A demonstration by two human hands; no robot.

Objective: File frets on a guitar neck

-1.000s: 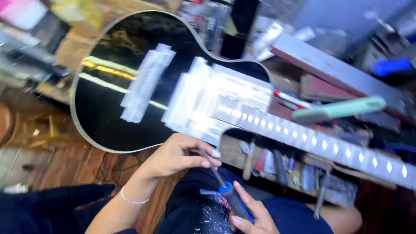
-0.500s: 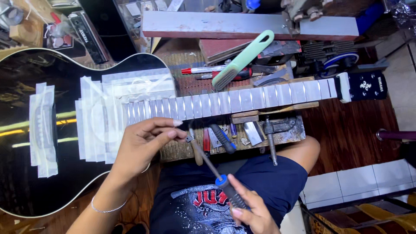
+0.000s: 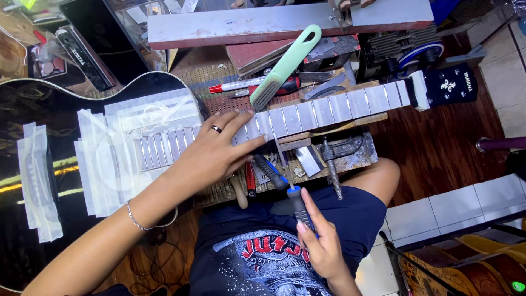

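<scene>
- The left hand (image 3: 216,151) is lying flat, fingers spread and pressing down, on the guitar neck (image 3: 307,116) near the middle of the frame; a dark ring is showing on one finger and a thin bracelet (image 3: 137,216) is sitting on the wrist.
- The right hand (image 3: 320,246) is closing around the dark handle of a slim hand tool (image 3: 293,197) in the lower middle of the frame, thumb lying along the grip; the tool's tip is pointing up and left toward the lower edge of the neck, just below the left fingertips.
- The neck is running from centre left to the upper right, its fretboard covered in pale tape strips between the frets, and ending in a black headstock (image 3: 449,86) at the right.
- The black guitar body (image 3: 33,109) is filling the left side, with layers of clear and white tape (image 3: 115,148) masking its top beside the neck.
- A mint-green brush (image 3: 285,68) is lying diagonally above the neck, upper centre, touching a red-capped marker (image 3: 238,86).
- A grey wooden plank (image 3: 285,21) is stretching across the top of the frame.
- A metal clamp (image 3: 334,159) is hanging under the neck, right of centre, with a small steel scraper (image 3: 308,160) just beside it.
</scene>
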